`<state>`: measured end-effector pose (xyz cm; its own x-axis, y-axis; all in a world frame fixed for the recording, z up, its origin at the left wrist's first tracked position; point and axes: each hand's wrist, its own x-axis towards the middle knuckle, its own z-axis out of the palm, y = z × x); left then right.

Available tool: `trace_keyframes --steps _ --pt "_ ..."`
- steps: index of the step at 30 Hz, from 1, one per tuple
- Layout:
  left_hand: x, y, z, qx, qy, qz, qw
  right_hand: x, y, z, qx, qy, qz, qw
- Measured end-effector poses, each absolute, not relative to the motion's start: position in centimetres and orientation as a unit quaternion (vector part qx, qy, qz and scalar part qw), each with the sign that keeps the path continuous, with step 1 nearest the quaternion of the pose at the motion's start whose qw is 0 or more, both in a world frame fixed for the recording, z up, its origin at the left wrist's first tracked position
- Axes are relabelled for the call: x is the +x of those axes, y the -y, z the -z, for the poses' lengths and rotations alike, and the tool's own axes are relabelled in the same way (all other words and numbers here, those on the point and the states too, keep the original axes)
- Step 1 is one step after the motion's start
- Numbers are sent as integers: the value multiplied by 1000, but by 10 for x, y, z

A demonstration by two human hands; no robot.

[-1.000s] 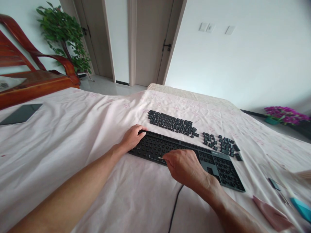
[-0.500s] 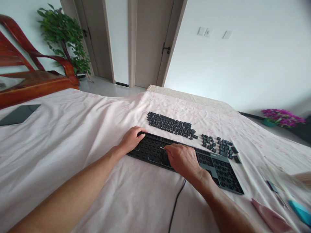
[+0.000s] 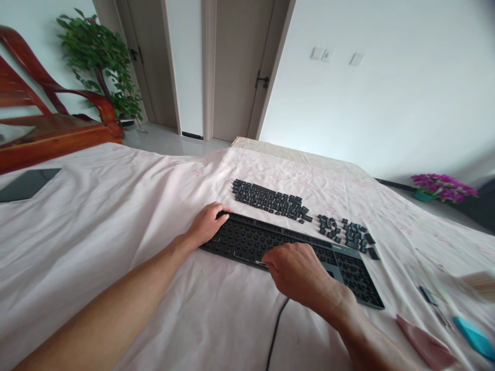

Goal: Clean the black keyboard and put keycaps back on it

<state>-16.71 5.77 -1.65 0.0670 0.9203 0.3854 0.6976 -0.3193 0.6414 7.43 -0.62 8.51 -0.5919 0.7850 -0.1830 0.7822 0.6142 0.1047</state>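
Observation:
A black keyboard (image 3: 247,238) with its keycaps off lies across the cloth, bare switches showing. My left hand (image 3: 209,222) is closed on its far left corner, thumb on top. Over the front edge, right of the keyboard's middle, my right hand (image 3: 296,265) pinches a cotton swab (image 3: 260,263). Only the swab's pale tip pokes out, low against the front rows of switches; the rest is hidden in the fingers. Behind the keyboard sit loose black keycaps (image 3: 268,200) in rows, with further groups of keycaps (image 3: 356,236) to their right.
A pink-white cloth (image 3: 162,293) covers the surface. The keyboard's cable (image 3: 275,330) runs toward me. On the right lie a pink cloth (image 3: 425,342), a blue item (image 3: 475,335) and a small dark tool (image 3: 428,295). A dark flat panel (image 3: 29,184) rests far left.
My right hand has come nearer to me, taking the cotton swab from the middle rows to the front rows of the keyboard. My left hand keeps its hold on the corner.

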Motion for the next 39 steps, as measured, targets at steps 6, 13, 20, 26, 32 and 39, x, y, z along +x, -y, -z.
trace_keyframes --steps 6,13,20,26,32,39 --pt "-167 -58 17 714 -568 -381 149 82 -6 -84 494 -868 -18 41" --pt "-168 -58 17 719 -564 -379 148 77 -20 -66 531 -847 -35 3" --pt "-168 -58 17 717 -564 -382 146 78 -14 -72 510 -857 -24 63" --pt "-169 -58 19 715 -568 -380 146 81 -3 -85 484 -869 -24 100" --pt "-168 -58 18 717 -565 -382 143 88 2 -91 455 -882 -23 121" --pt "-168 -58 17 717 -568 -378 147 95 -13 -89 529 -846 -43 54"
